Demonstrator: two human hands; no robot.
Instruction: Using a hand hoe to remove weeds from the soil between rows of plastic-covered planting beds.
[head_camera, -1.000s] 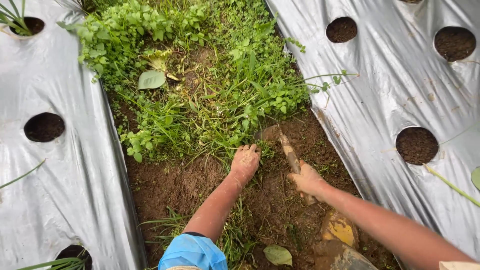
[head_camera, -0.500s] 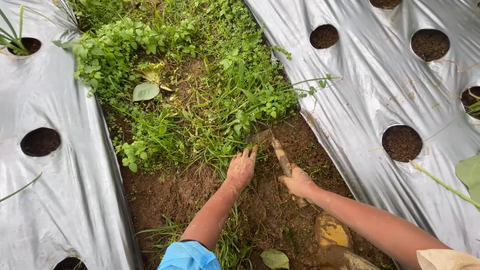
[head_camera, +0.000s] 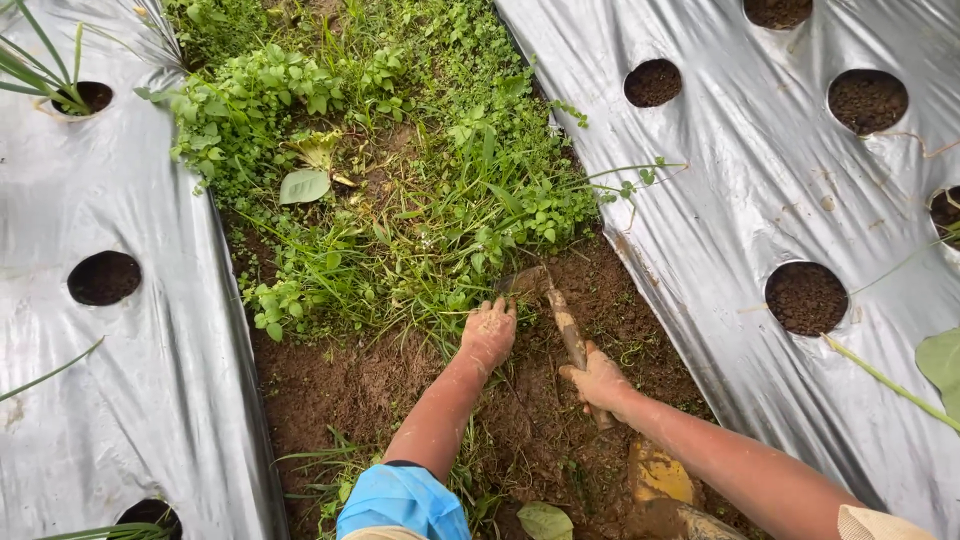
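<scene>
Silver mulch sheets (head_camera: 800, 180) lie on both sides of my hands. Ahead, weeds (head_camera: 400, 200) cover the furrow. My left hand (head_camera: 487, 335), fingers clenched in grass, has moved forward; my right hand (head_camera: 600, 382) keeps grasping the hoe (head_camera: 560, 315), blade now under the weeds.

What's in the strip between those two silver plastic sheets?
In the head view, between the left sheet and right sheet lie green weeds farther off and bare brown soil nearer, where both hands work.
</scene>
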